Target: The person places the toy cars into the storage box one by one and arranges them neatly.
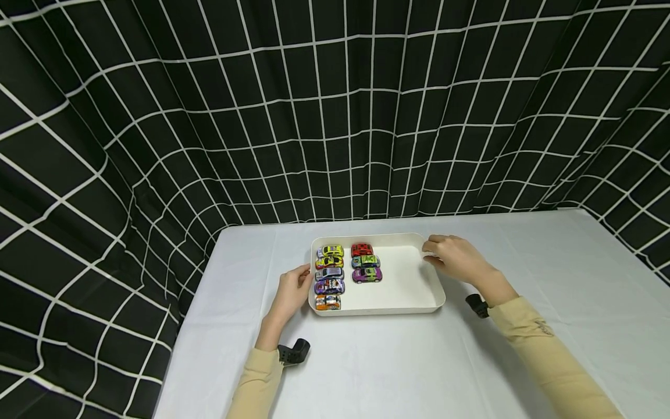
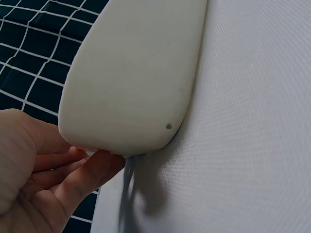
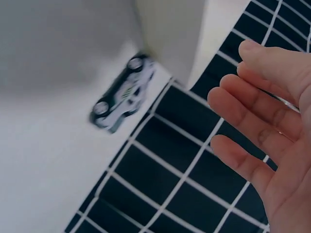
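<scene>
A white tray point(image 1: 389, 311) holds two columns of toy cars, among them an orange one point(image 1: 328, 302), a red one point(image 1: 362, 249) and a purple one point(image 1: 367, 274). My left hand point(image 1: 291, 291) rests its fingertips and thumb against the outside of the tray's left end; in the left wrist view the thumb point(image 2: 109, 165) touches below the end wall. At the tray's right rim is my right hand point(image 1: 456, 256), its fingers reaching over the edge. The right wrist view shows these fingers point(image 3: 252, 104) spread and empty, apart from a blurred black-and-white toy car point(image 3: 125, 92) on a pale surface.
A white cloth point(image 1: 377, 366) covers the table under the tray. Behind it hangs a black curtain point(image 1: 361, 145) with a white grid, which also runs along both sides. A dark wrist camera point(image 1: 295, 351) sits on the left wrist and another point(image 1: 477, 305) on the right.
</scene>
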`<state>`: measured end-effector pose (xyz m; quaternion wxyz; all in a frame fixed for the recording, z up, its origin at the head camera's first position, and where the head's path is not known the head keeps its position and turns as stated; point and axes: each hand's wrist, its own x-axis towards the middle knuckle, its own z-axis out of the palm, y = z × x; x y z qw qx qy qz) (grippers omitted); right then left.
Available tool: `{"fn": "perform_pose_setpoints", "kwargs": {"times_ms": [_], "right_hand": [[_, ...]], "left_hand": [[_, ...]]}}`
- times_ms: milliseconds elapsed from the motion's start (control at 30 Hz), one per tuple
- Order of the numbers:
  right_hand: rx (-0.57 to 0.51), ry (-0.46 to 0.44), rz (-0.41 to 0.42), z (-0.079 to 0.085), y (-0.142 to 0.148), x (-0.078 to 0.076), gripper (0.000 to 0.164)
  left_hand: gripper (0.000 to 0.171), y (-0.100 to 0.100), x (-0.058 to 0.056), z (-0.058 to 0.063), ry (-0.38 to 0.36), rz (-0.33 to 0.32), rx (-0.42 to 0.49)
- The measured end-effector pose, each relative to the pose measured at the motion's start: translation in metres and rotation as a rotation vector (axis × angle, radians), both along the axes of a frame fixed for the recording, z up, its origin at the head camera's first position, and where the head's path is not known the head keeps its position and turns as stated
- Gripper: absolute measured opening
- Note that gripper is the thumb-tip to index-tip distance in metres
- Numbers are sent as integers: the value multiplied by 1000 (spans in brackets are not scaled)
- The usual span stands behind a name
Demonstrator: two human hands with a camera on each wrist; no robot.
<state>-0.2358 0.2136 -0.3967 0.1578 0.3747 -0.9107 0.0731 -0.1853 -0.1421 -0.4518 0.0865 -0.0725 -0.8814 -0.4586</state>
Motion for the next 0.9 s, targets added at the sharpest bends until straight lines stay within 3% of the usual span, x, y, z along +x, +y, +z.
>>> {"fn": "perform_pose_setpoints", "kwargs": {"times_ms": [400, 900], "right_hand": [[-51, -19, -86, -14, 28, -2, 15], [-22, -88, -171, -28, 44, -17, 27]], "left_hand": [[30, 0, -1, 0, 5, 1, 2], [30, -1, -3, -2, 8, 0, -5]]}}
